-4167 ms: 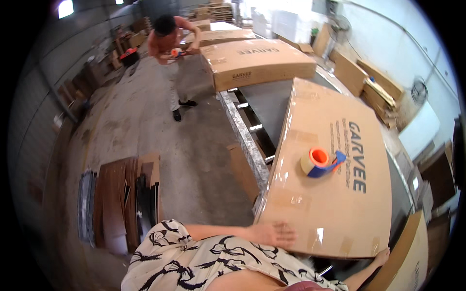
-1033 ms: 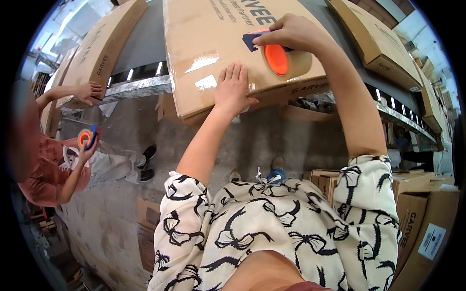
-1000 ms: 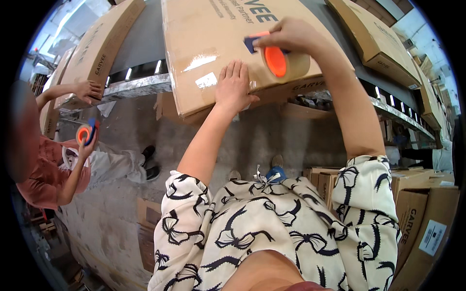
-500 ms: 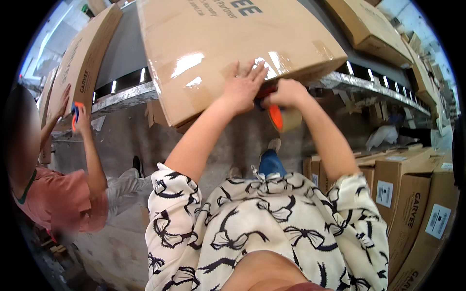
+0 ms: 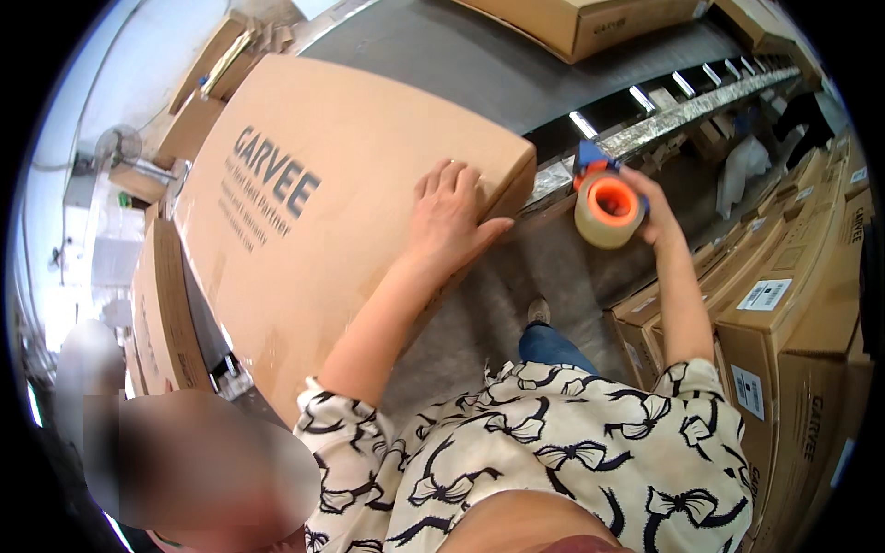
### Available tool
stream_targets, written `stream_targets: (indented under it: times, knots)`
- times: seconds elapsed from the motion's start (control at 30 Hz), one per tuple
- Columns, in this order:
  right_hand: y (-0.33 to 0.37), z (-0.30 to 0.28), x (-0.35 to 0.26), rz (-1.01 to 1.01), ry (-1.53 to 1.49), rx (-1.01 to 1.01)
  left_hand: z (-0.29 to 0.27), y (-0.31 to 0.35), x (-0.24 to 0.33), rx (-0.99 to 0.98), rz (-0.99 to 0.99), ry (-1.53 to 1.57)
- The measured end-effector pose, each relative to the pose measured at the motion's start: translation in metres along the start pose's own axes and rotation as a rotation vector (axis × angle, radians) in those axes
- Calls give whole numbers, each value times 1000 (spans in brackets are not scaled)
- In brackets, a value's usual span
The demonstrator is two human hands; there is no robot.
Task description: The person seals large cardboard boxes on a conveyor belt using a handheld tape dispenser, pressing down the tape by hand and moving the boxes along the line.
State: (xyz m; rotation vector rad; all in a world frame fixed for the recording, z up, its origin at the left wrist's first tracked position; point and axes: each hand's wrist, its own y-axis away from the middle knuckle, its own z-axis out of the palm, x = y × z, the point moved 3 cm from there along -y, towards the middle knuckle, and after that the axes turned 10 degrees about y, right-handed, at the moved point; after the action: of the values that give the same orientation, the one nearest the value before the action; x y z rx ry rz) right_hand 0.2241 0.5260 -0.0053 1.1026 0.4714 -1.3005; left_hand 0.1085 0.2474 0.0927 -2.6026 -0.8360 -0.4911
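Observation:
A large flat brown cardboard box (image 5: 359,138) with dark printing lies on the grey conveyor. My left hand (image 5: 450,221) rests flat on its top near the right-hand edge, fingers stretched out and thumb spread toward that edge. Off the box's right corner, my right hand (image 5: 656,212) grips a tape dispenser (image 5: 612,199) with a blue and red head, an orange hub and a roll of clear tape. The dispenser is held in the air, apart from the box. My right fingers are partly hidden behind it.
The grey conveyor (image 5: 406,55) has a metal side rail (image 5: 673,129). Another box (image 5: 590,32) lies on its far side. Cartons with white labels (image 5: 765,304) stand packed at my right. A co-worker (image 5: 230,470) is close at lower left, beside another carton (image 5: 171,304).
My right hand has carried the tape dispenser from the box's near edge out to the right. My left hand still lies on the box. The view has turned, and the co-worker appears closer.

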Motion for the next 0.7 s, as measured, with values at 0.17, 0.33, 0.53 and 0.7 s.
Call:
stream_targets:
  times: [0.17, 0.33, 0.53, 0.7]
  knots:
    - [-94, -22, -53, 12, -113, -339, 50, -66, -4, 16, -9, -54]
    - [-202, -7, -37, 212, 60, -492, 54, -75, -3, 40, 11, 8]
    - [-139, -21, 9, -173, 505, -574, 49, -81, -9, 23, -22, 116]
    - [-4, 25, 82, -41, 520, -326, 62, -147, -30, -522, 192, -41]
